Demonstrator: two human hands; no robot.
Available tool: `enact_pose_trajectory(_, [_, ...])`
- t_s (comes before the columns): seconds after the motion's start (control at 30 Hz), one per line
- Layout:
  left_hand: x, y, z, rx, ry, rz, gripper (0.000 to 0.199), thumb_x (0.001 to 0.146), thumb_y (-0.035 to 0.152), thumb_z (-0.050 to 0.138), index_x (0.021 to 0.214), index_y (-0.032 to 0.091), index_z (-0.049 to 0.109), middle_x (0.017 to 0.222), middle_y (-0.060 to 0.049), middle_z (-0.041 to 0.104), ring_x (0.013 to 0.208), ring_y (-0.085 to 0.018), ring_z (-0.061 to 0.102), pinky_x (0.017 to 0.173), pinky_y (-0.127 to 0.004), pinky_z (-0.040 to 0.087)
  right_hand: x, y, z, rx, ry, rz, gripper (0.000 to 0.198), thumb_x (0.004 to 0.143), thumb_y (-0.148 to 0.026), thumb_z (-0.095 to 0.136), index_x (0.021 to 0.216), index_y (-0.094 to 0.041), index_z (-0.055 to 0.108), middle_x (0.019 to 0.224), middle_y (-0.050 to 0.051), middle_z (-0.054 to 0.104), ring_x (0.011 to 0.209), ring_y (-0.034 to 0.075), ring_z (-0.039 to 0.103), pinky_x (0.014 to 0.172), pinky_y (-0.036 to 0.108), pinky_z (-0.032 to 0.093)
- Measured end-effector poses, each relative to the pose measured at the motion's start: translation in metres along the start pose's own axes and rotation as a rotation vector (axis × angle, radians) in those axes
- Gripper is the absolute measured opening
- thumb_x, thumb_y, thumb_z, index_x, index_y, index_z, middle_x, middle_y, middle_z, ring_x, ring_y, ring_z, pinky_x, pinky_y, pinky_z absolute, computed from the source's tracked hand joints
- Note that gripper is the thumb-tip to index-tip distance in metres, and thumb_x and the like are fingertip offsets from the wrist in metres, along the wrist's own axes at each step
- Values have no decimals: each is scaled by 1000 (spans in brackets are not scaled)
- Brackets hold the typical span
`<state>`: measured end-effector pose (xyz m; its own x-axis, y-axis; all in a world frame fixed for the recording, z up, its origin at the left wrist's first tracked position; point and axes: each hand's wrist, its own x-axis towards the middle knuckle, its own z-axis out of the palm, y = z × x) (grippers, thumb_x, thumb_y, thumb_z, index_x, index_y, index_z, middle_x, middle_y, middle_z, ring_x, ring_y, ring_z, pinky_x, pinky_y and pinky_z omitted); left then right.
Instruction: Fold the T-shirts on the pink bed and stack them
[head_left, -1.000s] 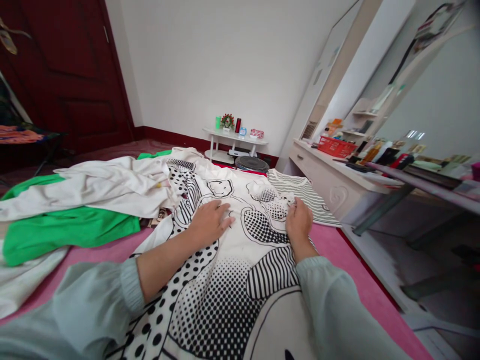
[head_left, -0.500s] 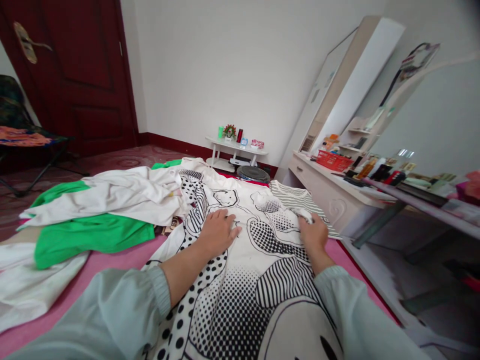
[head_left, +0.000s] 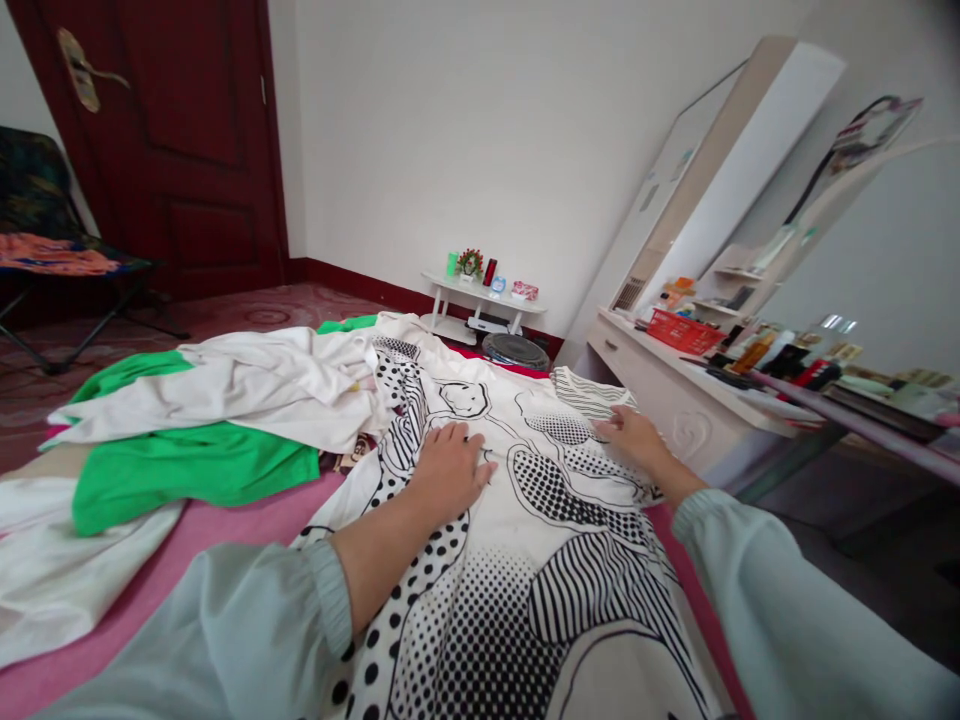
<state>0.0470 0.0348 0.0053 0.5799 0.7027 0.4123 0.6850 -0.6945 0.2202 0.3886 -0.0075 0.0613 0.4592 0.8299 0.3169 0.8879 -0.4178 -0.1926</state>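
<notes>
Lying across the pink bedsheet (head_left: 232, 525), right in front of the body: a long white garment with black cartoon print (head_left: 495, 560), with drawn faces, dots and stripes, mostly flat but slightly wrinkled. On its upper part, palm down, the left hand (head_left: 450, 470), with fingers laid out and thumb apart, seemingly without any cloth pinched. At the far right side of the same garment, close to the striped top (head_left: 589, 388), the right hand (head_left: 636, 437), with fingers bent and tips lowered to the cloth; impossible to tell whether pinching an edge or only pressing. Judging from this pose, in hand now: flattening and straightening of the printed garment. For the next move, probably needed: steady pressure from the left hand, and a gentle pull outwards at the right edge, with care not to drag the striped top along. To the left, a loose heap of white cloth (head_left: 285, 385) over a green garment (head_left: 202, 475). About writing, very little to report: beside the heap, on a dark brown patch (head_left: 354, 455), pale marks similar to letters, but too small to read. On the dressing table (head_left: 645, 372), a red basket (head_left: 684, 333) and several bottles (head_left: 752, 350), with no readable brand. On the white side table (head_left: 480, 292) by the wall, likewise no legible label.
</notes>
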Motion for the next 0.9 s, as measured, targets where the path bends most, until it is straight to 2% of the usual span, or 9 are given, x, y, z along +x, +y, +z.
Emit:
enact_pose_trajectory(0.1, [0, -1, 0, -4, -2, -3, 39, 91, 47, 44, 120, 24, 55, 125, -10, 54, 120, -28, 45, 101, -45, 34, 3, -20, 10, -166, -149, 16, 34, 72, -40, 66, 92, -13, 69, 94, 11, 68, 89, 24, 61, 74, 29, 42])
enact_pose_trajectory(0.17, [0, -1, 0, -7, 0, -1, 38, 91, 46, 44, 120, 24, 55, 126, -10, 54, 120, -28, 45, 101, -45, 34, -6, -33, 8, -250, -53, -25, 26, 74, -37, 64, 88, -15, 68, 94, 10, 67, 89, 24, 60, 74, 30, 41])
enact_pose_trajectory(0.27, [0, 0, 0, -8, 3, 1, 38, 91, 45, 45, 119, 23, 55, 126, -11, 54, 120, -29, 45, 101, -45, 34, -33, -53, -2, -335, 164, -279, 21, 77, -25, 59, 96, -16, 63, 104, 10, 64, 100, 24, 55, 82, 32, 36])
enact_pose_trajectory(0.4, [0, 1, 0, -7, -2, -9, 38, 90, 45, 47, 119, 22, 56, 127, -11, 54, 120, -29, 45, 101, -46, 34, -67, -73, -6, -328, 64, -627, 15, 81, -27, 59, 92, -17, 61, 99, 9, 64, 98, 24, 54, 85, 33, 33])
enact_pose_trajectory(0.47, [0, 1, 0, -9, -3, -11, 38, 90, 45, 46, 120, 22, 56, 127, -11, 54, 120, -29, 45, 101, -46, 34, -71, -78, -2, -263, 22, -574, 22, 87, -37, 52, 82, -18, 61, 89, 7, 65, 87, 21, 56, 78, 30, 34])
enact_pose_trajectory(0.53, [0, 1, 0, -8, -1, -10, 38, 90, 44, 45, 120, 22, 56, 127, -11, 54, 120, -29, 45, 101, -46, 34, -64, -80, 6, -184, 5, -404, 34, 92, -41, 43, 74, -18, 61, 78, 5, 65, 76, 18, 57, 70, 28, 35])
enact_pose_trajectory(0.67, [1, 1, 0, -1, -7, -18, 37, 90, 44, 46, 119, 23, 56, 127, -10, 54, 121, -29, 45, 101, -46, 34, -34, -82, 24, -61, -49, -72, 32, 84, -47, 54, 86, -17, 66, 79, 5, 67, 72, 18, 59, 61, 26, 35])
enact_pose_trajectory(0.8, [0, 1, 0, -3, -11, -12, 38, 90, 44, 45, 119, 23, 56, 127, -10, 54, 121, -29, 45, 101, -46, 34, 2, -76, 22, -74, -191, -32, 21, 74, -35, 64, 77, -15, 68, 75, 6, 67, 70, 19, 59, 59, 26, 36])
enact_pose_trajectory(0.9, [0, 1, 0, -1, -8, -6, 38, 91, 45, 45, 120, 23, 55, 127, -10, 54, 120, -28, 45, 101, -45, 34, 28, -60, 8, -73, 87, 78, 27, 81, -26, 52, 99, -13, 68, 88, 11, 69, 80, 23, 61, 66, 29, 40])
